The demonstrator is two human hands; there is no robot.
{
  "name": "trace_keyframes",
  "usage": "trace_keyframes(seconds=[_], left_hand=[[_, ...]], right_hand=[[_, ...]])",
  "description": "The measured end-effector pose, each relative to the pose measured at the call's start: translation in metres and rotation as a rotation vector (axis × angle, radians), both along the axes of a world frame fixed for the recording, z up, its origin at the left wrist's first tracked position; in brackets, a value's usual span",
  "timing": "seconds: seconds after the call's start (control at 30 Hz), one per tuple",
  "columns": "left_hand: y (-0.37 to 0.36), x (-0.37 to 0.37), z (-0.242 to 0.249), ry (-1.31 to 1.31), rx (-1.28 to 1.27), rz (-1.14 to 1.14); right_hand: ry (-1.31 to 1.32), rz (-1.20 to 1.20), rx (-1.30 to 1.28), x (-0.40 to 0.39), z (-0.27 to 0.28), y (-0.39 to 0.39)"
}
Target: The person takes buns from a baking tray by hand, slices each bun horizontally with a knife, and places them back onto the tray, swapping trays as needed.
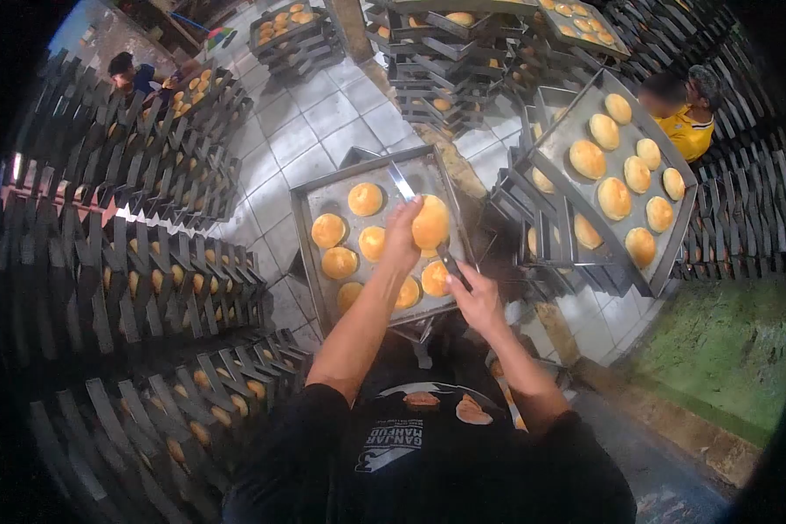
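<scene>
My left hand (402,234) grips a round golden bun (430,224) over the tray, its fingers around the bun's left side. In my right hand (478,301) is a knife (401,180) with a dark handle. Its blade runs up past the bun, and the bright tip shows beyond my left hand; the middle of the blade is hidden behind the bun and hand. Below both hands lies a metal baking tray (301,214) with several more buns, among them one bun (365,199) at the far side and another bun (327,230) at the left.
To the right, a second tray of buns (614,199) tops a stack of trays. Tall stacks of trays (148,288) with buns line the left. A person in yellow (692,131) is at the upper right, another person (135,77) at the upper left. White tiles (336,118) cover the floor.
</scene>
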State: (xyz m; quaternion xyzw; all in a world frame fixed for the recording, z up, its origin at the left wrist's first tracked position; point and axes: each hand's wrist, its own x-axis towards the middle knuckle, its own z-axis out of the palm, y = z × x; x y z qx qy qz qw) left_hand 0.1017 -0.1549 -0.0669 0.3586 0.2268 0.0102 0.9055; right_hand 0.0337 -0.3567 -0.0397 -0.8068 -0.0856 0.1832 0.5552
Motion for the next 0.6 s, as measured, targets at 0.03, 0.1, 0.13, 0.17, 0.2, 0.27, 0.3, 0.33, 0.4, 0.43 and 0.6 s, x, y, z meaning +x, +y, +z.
trace_keyframes(seconds=[0.03, 0.1, 0.13, 0.17, 0.2, 0.27, 0.3, 0.33, 0.4, 0.43, 0.6], left_hand=[[0.007, 0.006, -0.003, -0.001, -0.002, 0.033], [0.014, 0.011, -0.014, 0.036, 0.005, 0.082], [0.017, 0.012, -0.023, 0.028, -0.037, 0.086], [0.018, 0.011, -0.034, 0.024, -0.078, 0.087], [0.012, 0.009, -0.040, 0.034, -0.083, 0.087], [-0.010, 0.007, -0.052, 0.118, -0.169, 0.150], [-0.012, 0.008, -0.058, 0.127, -0.171, 0.155], [-0.012, 0.011, -0.063, 0.141, -0.167, 0.178], [-0.004, 0.022, -0.077, 0.157, -0.164, 0.206], [0.004, 0.028, -0.089, 0.144, -0.138, 0.217], [0.033, 0.074, -0.131, 0.190, -0.117, 0.306]], right_hand=[[-0.032, 0.013, -0.065, -0.006, 0.000, -0.005], [-0.063, 0.048, -0.020, -0.022, -0.001, -0.014], [0.014, 0.014, 0.051, -0.030, -0.002, -0.018], [0.095, -0.025, 0.121, -0.035, -0.005, -0.020], [0.146, -0.037, 0.068, -0.035, -0.018, -0.019], [0.162, -0.030, 0.034, -0.016, -0.041, -0.002], [0.169, -0.021, 0.007, -0.008, -0.048, 0.004], [0.177, -0.016, 0.006, -0.007, -0.051, 0.004], [0.189, 0.007, 0.008, -0.004, -0.055, 0.002], [0.199, 0.010, 0.002, -0.009, -0.054, -0.006], [0.304, -0.070, -0.069, -0.093, -0.076, -0.088]])
